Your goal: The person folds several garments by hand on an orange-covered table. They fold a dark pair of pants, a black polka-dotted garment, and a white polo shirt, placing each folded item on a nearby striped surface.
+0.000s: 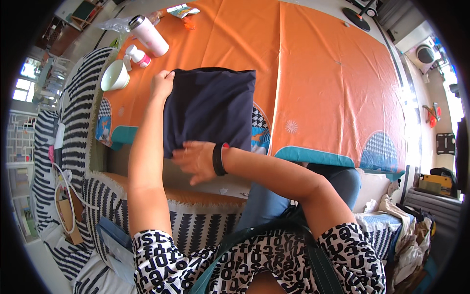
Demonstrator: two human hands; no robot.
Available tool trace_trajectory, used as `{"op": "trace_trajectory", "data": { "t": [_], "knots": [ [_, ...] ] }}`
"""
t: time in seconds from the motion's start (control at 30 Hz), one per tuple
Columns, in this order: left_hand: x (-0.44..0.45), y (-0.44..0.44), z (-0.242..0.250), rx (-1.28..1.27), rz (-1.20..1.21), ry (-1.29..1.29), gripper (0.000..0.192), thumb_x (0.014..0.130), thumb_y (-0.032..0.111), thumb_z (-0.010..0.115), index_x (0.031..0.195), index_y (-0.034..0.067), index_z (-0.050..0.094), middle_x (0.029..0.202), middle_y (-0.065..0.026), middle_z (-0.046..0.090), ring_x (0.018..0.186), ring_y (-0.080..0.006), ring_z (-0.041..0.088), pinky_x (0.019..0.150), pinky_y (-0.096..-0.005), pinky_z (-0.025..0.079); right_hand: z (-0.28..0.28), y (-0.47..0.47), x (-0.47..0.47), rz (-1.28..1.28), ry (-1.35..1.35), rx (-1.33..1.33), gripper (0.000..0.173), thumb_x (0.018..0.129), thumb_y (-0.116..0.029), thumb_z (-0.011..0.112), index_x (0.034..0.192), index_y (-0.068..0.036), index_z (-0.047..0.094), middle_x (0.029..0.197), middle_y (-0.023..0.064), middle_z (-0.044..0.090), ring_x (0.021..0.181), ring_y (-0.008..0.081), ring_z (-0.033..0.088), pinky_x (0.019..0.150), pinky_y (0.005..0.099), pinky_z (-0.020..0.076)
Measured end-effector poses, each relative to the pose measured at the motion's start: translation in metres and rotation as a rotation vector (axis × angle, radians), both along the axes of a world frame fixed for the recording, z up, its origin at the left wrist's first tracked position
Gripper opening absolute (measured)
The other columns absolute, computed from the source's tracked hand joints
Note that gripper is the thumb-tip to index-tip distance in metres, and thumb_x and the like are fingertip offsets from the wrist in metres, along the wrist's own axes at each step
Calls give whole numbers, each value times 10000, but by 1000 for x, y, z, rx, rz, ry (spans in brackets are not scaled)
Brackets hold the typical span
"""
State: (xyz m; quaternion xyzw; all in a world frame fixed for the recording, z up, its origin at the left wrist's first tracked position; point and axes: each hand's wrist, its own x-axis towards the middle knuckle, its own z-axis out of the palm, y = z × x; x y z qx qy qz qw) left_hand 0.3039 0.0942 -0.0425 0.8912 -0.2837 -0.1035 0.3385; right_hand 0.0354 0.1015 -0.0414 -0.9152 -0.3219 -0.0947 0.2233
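A dark navy cloth item [213, 106], roughly square, lies at the near edge of the table on an orange tablecloth [312, 73]. Its near edge hangs a little past the table's edge. My left hand [162, 84] pinches the cloth's far left corner between thumb and fingers. Over the cloth's near left corner is my right hand [196, 160], palm down, fingers spread and slightly blurred, with a black band [219, 159] on the wrist. Whether the right hand touches the cloth, I cannot tell.
At the table's left stand a pale green bowl [115, 76], a white and pink bottle [138, 56] and a pink tumbler [148, 35]. Behind them are a clear plastic bag [114, 25] and a small packet [183, 11]. A sofa with a striped cover [79, 92] borders the left side.
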Motion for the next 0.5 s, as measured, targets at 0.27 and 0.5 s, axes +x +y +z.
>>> {"op": "trace_trajectory", "data": {
  "t": [0.27, 0.5],
  "knots": [
    [-116, 52, 53, -395, -280, -405, 183, 925, 96, 486, 1055, 9, 581, 1058, -149, 629, 1010, -297, 599, 868, -363, 479, 52, -123, -4, -854, -429, 465, 99, 785, -177, 613, 786, -82, 639, 755, 91, 614, 740, 311, 581, 668, 404, 481],
    [-79, 8, 22, -133, -309, -661, 250, 931, 209, 495, 1147, 109, 575, 1260, -72, 558, 1247, -266, 447, 1046, -557, 253, 19, -191, -17, -1525, 382, 345, 450, 883, -434, 483, 1090, -40, 551, 1011, 251, 633, 973, 384, 614, 844, 452, 482]
  ]
}}
